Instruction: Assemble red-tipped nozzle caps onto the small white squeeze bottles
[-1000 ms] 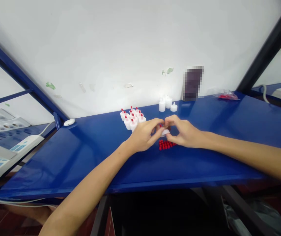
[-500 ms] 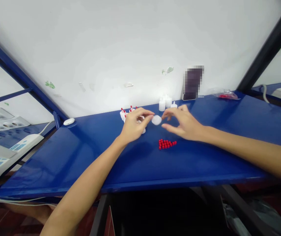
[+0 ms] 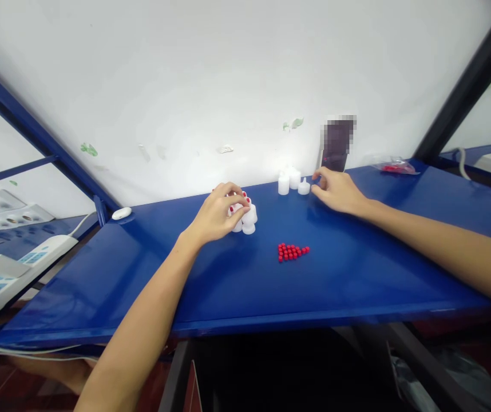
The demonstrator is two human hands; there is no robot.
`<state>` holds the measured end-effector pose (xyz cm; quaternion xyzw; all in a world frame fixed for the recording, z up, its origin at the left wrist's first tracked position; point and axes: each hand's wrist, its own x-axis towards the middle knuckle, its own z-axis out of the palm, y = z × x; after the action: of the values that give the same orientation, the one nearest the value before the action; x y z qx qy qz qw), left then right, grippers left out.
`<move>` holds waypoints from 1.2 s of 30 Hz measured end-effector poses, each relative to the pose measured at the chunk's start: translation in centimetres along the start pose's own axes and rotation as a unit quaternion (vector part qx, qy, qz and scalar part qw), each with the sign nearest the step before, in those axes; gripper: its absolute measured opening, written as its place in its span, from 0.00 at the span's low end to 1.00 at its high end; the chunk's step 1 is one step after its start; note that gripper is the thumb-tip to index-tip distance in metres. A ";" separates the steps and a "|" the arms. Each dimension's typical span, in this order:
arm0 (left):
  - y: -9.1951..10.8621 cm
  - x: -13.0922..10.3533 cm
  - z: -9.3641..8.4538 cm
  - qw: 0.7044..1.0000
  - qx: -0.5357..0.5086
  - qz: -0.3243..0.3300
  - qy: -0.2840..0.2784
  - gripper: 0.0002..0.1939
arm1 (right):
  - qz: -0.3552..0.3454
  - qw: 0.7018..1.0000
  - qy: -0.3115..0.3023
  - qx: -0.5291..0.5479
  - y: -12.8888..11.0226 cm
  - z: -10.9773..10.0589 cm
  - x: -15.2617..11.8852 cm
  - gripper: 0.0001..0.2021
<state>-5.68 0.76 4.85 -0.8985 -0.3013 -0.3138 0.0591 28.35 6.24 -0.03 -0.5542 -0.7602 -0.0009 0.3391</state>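
Note:
My left hand (image 3: 222, 213) is at a cluster of small white squeeze bottles with red tips, its thumb and forefinger closed on a white bottle (image 3: 250, 214) at the cluster's right side. The fingers hide part of the cluster. Another white bottle (image 3: 248, 229) shows just below. My right hand (image 3: 335, 190) is open, thumb and fingers apart, just right of a short white piece with a pointed nozzle (image 3: 304, 187). Beside that piece stand several white bottles (image 3: 284, 184). Small red caps (image 3: 290, 252) lie grouped in a wedge nearer the front.
The blue table (image 3: 357, 274) runs along a white wall. A pixelated dark panel (image 3: 337, 143) leans there. A clear bag with red bits (image 3: 396, 166) lies at the back right, a white oval case (image 3: 121, 213) at the back left. Power strips (image 3: 18, 269) sit beyond the left edge.
My left hand has moved left to the cluster, carrying the white item from between my hands. My right hand has moved back and right, up to the nozzle piece.

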 end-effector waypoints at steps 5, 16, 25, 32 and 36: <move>0.0 -0.2 0.2 0.998 0.040 0.003 -0.042 0.08 | -0.051 0.997 -0.027 -0.054 0.5 0.6 -0.2 0.21; 2.2 0.2 0.8 0.994 0.072 0.080 0.033 0.11 | -0.072 0.997 0.005 0.004 -0.4 -0.1 -0.2 0.19; 5.9 0.1 3.7 0.955 0.129 0.190 -0.188 0.14 | -0.071 0.981 0.058 0.171 -3.6 -0.8 -1.9 0.14; 5.8 0.1 3.8 0.958 0.100 0.159 -0.219 0.14 | -0.095 0.983 -0.002 0.159 -4.5 -0.2 -2.6 0.12; 5.8 0.1 3.6 0.959 0.090 0.157 -0.219 0.14 | -0.140 0.981 -0.068 0.114 -5.3 -0.3 -2.8 0.12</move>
<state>-0.34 -2.85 2.47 -0.9721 -0.1895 -0.0673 0.1206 24.50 1.72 0.71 -0.3988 -0.8467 0.0760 0.3441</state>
